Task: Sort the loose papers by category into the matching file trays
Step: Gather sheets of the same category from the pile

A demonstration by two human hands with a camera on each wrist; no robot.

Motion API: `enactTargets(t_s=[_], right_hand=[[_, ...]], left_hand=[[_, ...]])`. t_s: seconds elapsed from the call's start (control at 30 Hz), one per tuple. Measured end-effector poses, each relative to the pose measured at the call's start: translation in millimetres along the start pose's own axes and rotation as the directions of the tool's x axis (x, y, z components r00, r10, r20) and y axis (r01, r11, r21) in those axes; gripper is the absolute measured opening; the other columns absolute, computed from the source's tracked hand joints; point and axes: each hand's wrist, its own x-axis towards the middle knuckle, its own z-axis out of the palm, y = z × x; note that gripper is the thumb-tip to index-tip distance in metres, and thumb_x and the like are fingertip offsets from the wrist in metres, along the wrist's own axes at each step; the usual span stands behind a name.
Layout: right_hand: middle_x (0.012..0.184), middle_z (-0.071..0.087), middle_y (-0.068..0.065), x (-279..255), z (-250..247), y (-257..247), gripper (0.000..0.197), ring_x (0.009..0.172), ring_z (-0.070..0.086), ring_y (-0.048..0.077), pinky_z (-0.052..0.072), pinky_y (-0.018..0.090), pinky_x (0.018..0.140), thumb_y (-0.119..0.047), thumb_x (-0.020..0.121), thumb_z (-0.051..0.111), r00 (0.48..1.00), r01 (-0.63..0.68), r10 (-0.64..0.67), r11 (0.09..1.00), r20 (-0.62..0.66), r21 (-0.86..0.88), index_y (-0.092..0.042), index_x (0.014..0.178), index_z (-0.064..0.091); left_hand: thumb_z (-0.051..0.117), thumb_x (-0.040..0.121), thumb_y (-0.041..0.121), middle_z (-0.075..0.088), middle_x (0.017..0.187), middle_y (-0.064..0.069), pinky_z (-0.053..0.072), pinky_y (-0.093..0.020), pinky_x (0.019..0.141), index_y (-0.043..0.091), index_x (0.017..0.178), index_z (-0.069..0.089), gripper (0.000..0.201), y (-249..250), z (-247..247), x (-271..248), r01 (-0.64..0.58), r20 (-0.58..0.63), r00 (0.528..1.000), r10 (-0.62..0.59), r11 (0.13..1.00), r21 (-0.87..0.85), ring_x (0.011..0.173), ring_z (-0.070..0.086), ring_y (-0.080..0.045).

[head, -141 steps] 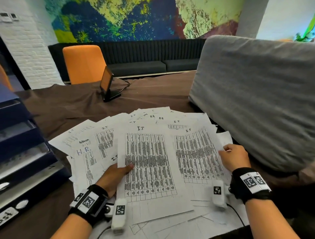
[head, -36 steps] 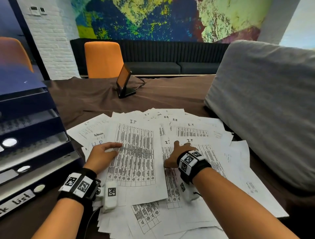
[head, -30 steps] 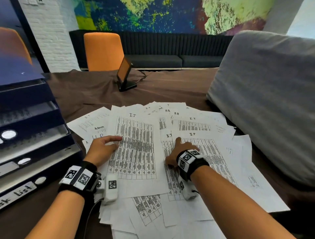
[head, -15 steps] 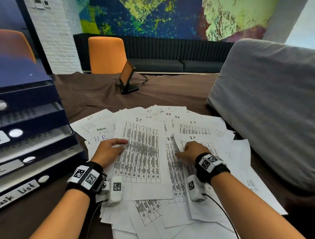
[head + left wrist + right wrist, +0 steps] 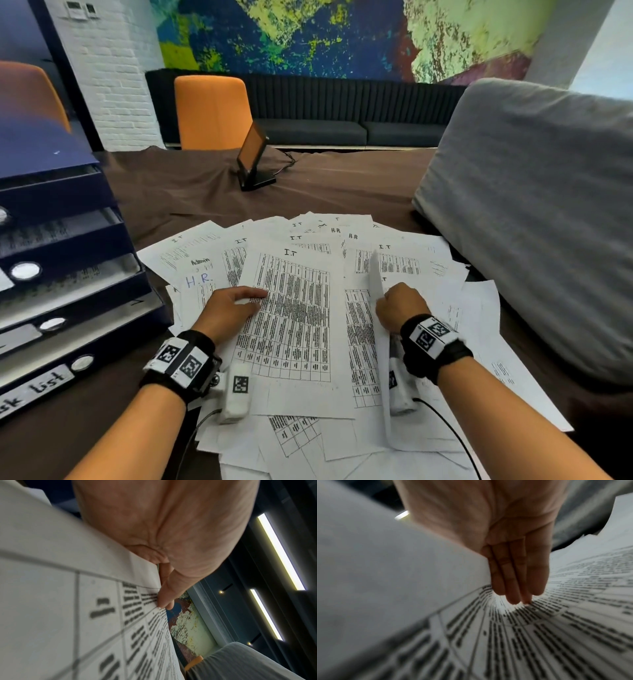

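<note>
Papers (image 5: pixel 342 442) lie fanned in a loose overlapping heap on the brown-covered bench (image 5: pixel 191 192), most headed "I.T", some "H.R", one "Admin". File trays (image 5: pixel 73 260), dark blue and stacked, stand at the bench's left edge just beside the heap, with sheets already in several tiers and a label on the lowest reading partly "list". Left hand (image 5: pixel 232 310) lies on the left margin of the top sheet (image 5: pixel 294 322), a printed table headed "I.T"; its fingers (image 5: pixel 165 596) are nearly straight, and the left wrist view shows the sheet's edge caught between thumb and fingers. Right hand (image 5: pixel 400 308) holds a second sheet (image 5: pixel 378 339) whose left edge stands up from the heap; its fingers (image 5: pixel 513 574), straight and close together, are slid under that sheet against its printed side, with the knuckles on top in the head view. A grey cushion (image 5: pixel 534 212) leans at the right, touching the heap's far edge. A small screen on a stand (image 5: pixel 253 157) sits further back, well apart from the papers, with an orange chair (image 5: pixel 212 113) behind the bench.
</note>
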Motion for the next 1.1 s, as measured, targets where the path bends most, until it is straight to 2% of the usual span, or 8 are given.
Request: enactTargets(t_s=[0.1,0.27,0.37,0.5,0.63,0.8,0.93,1.1], right_hand=[[0.061,0.051,0.003,-1,5,-3,0.034,0.06,0.053,0.023,0.032,0.022,0.047,-0.021,0.088,0.063,0.998,0.045,-0.044,0.999,-0.034,0.027,-0.012,0.06,0.048],[0.047,0.044,-0.005,-6,19,-11,0.052,0.046,0.044,0.013,0.034,0.023,0.049,-0.047,0.09,0.066,0.982,0.165,-0.169,0.985,0.082,0.058,-0.02,0.053,0.043],[0.063,0.055,-0.005,-7,24,-13,0.046,0.059,0.053,0.013,0.039,0.025,0.055,-0.059,0.091,0.056,0.967,0.191,-0.192,0.981,0.166,0.022,-0.022,0.066,0.049],[0.088,0.065,-0.002,-7,23,-12,0.047,0.08,0.062,0.016,0.045,0.029,0.067,-0.067,0.081,0.063,0.964,0.17,-0.176,0.984,0.2,0.047,-0.022,0.087,0.054],[0.09,0.067,-0.001,-10,22,-15,0.049,0.085,0.063,0.017,0.05,0.031,0.074,-0.064,0.073,0.072,0.964,0.144,-0.151,0.989,0.221,0.046,-0.021,0.09,0.055],[0.093,0.068,0.0,-12,22,-17,0.055,0.085,0.062,0.017,0.043,0.028,0.066,-0.067,0.067,0.076,0.964,0.133,-0.138,0.99,0.227,0.037,-0.021,0.089,0.054],[0.094,0.066,-0.001,-11,22,-15,0.059,0.088,0.062,0.017,0.046,0.029,0.07,-0.07,0.063,0.078,0.965,0.142,-0.146,0.989,0.22,0.035,-0.022,0.088,0.054],[0.099,0.063,-0.002,-10,21,-14,0.057,0.092,0.06,0.017,0.049,0.031,0.077,-0.059,0.069,0.08,0.96,0.156,-0.153,0.988,0.234,0.008,-0.021,0.101,0.054]], left_hand=[[0.065,0.093,0.004,0.065,0.112,0.006,0.043,-0.034,0.105,0.026,0.102,0.077,0.027,1,0,0,0.0,0.001,1.0,0.0,1.0,-0.007,0.111,0.062,-0.017],[0.066,0.092,0.006,0.074,0.112,-0.002,0.051,-0.047,0.102,0.029,0.097,0.079,0.027,1,-13,2,0.018,-0.035,0.999,-0.019,1.0,-0.026,0.102,0.07,-0.025],[0.065,0.093,0.005,0.074,0.11,-0.005,0.054,-0.047,0.098,0.027,0.098,0.077,0.025,0,-17,1,0.04,-0.048,0.998,-0.043,0.998,-0.057,0.097,0.072,-0.027],[0.063,0.094,0.003,0.074,0.108,-0.008,0.056,-0.045,0.094,0.024,0.099,0.076,0.025,2,-18,0,0.055,-0.046,0.997,-0.059,0.995,-0.087,0.093,0.073,-0.029],[0.062,0.093,0.001,0.074,0.108,-0.009,0.056,-0.046,0.094,0.024,0.098,0.076,0.027,0,-17,1,0.053,-0.033,0.998,-0.055,0.996,-0.075,0.092,0.073,-0.029],[0.062,0.093,0.002,0.073,0.112,-0.008,0.053,-0.049,0.098,0.025,0.098,0.077,0.028,-1,-20,0,0.053,-0.026,0.998,-0.055,0.996,-0.074,0.098,0.072,-0.029],[0.061,0.093,0.001,0.072,0.114,-0.007,0.053,-0.048,0.099,0.027,0.097,0.077,0.031,0,-21,1,0.049,-0.03,0.998,-0.051,0.997,-0.064,0.1,0.071,-0.028],[0.061,0.094,0.0,0.073,0.11,-0.006,0.056,-0.048,0.093,0.026,0.097,0.077,0.031,-2,-19,1,0.057,-0.032,0.998,-0.059,0.996,-0.061,0.095,0.072,-0.033]])
